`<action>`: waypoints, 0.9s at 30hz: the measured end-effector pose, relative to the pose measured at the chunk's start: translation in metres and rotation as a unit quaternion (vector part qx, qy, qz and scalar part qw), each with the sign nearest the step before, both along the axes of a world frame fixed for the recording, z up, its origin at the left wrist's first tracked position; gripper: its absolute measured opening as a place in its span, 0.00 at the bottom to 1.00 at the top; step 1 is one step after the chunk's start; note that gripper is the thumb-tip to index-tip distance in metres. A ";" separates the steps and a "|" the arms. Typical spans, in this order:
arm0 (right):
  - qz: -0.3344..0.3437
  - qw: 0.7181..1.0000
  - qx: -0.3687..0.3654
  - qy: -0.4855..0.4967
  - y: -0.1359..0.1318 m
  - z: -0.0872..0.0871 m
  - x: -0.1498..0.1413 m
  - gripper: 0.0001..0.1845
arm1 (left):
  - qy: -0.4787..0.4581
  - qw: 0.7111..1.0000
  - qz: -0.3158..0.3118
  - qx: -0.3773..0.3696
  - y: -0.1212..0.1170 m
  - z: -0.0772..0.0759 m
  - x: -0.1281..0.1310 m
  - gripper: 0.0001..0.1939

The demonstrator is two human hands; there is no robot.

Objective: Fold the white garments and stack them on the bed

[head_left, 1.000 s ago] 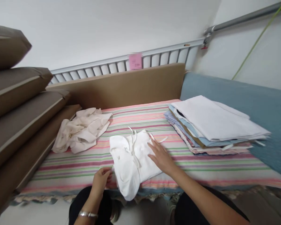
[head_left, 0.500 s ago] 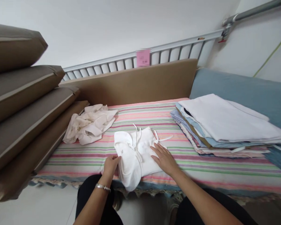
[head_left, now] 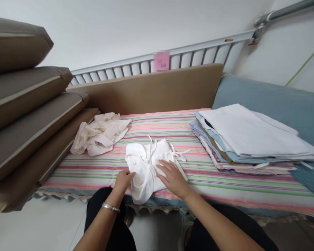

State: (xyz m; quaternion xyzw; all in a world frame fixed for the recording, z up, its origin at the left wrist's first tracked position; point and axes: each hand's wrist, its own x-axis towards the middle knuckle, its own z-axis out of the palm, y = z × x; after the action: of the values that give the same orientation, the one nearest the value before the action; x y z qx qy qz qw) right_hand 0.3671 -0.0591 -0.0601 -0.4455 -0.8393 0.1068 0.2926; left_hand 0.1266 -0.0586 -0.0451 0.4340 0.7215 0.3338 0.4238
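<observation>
A small white garment with tie strings [head_left: 146, 164] lies on the striped bedcover [head_left: 99, 167] near its front edge, one corner hanging over the edge. My right hand [head_left: 172, 177] rests flat on the garment's right half, fingers spread. My left hand [head_left: 124, 180], a silver bracelet on its wrist, has its fingers curled on the garment's left lower edge.
A crumpled cream cloth [head_left: 101, 134] lies at the back left. A stack of folded cloths [head_left: 248, 139] topped by a white one sits at the right, partly on a blue cover [head_left: 277, 101]. Brown cushions [head_left: 23, 111] pile up at the left; a brown board [head_left: 151, 89] stands behind.
My left hand has come up from the bed's edge and taken hold of the garment's left edge. My right hand has slid left across the garment.
</observation>
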 end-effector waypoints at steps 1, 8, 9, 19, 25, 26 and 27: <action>0.039 0.999 0.004 0.014 -0.006 0.006 -0.008 0.21 | -0.026 1.000 -0.004 -0.002 0.002 0.007 0.004 0.14; 0.055 0.984 -0.098 0.138 -0.009 0.007 -0.047 0.26 | -0.223 0.974 -0.041 0.014 0.016 0.045 0.030 0.17; 0.033 0.971 -0.140 0.189 -0.003 0.004 -0.045 0.23 | -0.238 0.971 -0.028 0.025 0.017 0.045 0.029 0.18; -0.051 0.791 -0.375 0.480 0.025 0.005 -0.024 0.21 | -0.279 0.944 0.170 0.039 -0.009 -0.002 -0.010 0.11; -0.050 0.754 -0.388 0.528 0.026 0.002 -0.024 0.24 | -0.213 0.967 0.122 0.064 -0.007 0.000 0.007 0.17; -0.049 0.759 -0.384 0.524 0.026 0.002 -0.024 0.24 | -0.194 0.972 0.111 0.075 -0.006 0.002 0.010 0.19; -0.046 0.773 -0.375 0.510 0.025 0.002 -0.024 0.24 | -0.182 0.974 0.102 0.082 -0.005 0.004 0.012 0.20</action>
State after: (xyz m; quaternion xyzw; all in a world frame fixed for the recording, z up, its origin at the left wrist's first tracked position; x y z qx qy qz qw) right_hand 0.3434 -0.0339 -0.0580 -0.4383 -0.4384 0.6109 0.4924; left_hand 0.1385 -0.0632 -0.0411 0.3230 0.6427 0.5072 0.4748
